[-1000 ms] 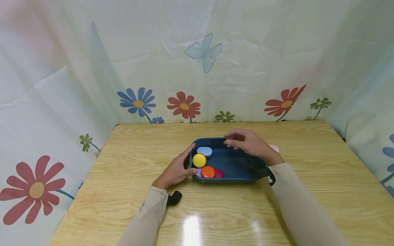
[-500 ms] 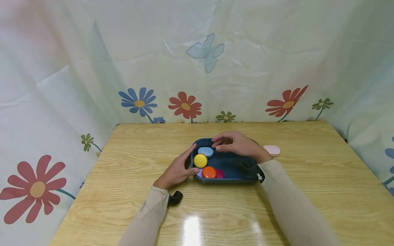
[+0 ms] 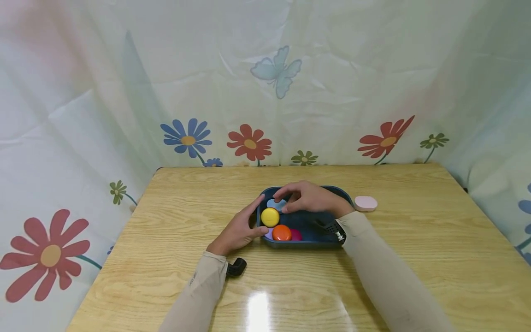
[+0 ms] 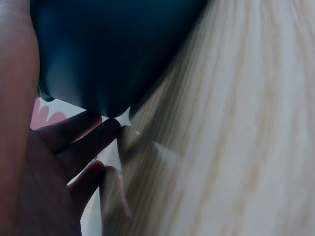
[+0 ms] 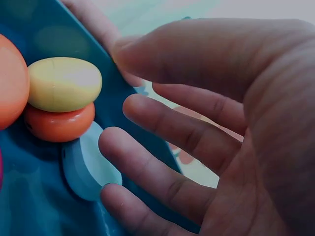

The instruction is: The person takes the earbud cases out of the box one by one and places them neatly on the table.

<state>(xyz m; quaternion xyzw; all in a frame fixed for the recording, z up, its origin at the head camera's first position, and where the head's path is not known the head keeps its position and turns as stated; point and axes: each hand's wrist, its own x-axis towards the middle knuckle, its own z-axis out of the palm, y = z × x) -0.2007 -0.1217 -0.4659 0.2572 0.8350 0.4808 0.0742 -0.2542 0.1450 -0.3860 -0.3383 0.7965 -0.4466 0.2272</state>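
Observation:
A dark blue rectangular tray (image 3: pixel 307 245) with rounded corners stands on the wooden table. My left hand (image 3: pixel 236 230) rests against its left end, fingers and thumb spread along the rim; the left wrist view shows fingertips touching the outer wall. My right hand (image 3: pixel 311 198) hovers over the tray's left half, fingers slightly bent and holding nothing. Beneath it lies a light blue oval piece (image 5: pixel 93 164), partly covered in the head view. Beside that, a glossy yellow rounded piece (image 5: pixel 66 84) sits on an orange-red one (image 5: pixel 59 120). Another orange round piece (image 3: pixel 282 232) is at the front.
A magenta piece (image 3: pixel 296 234) and a lilac piece (image 3: pixel 268 234) show partly beside the front orange one. A pale pink oval piece (image 3: pixel 366 203) lies on the table (image 3: pixel 157 258), right of the tray. Behind the table hangs a flowered curtain (image 3: pixel 323 92).
My right hand has moved left and slightly down, from the tray's right part to over the light blue piece. The pink piece is now uncovered. My left hand stays put.

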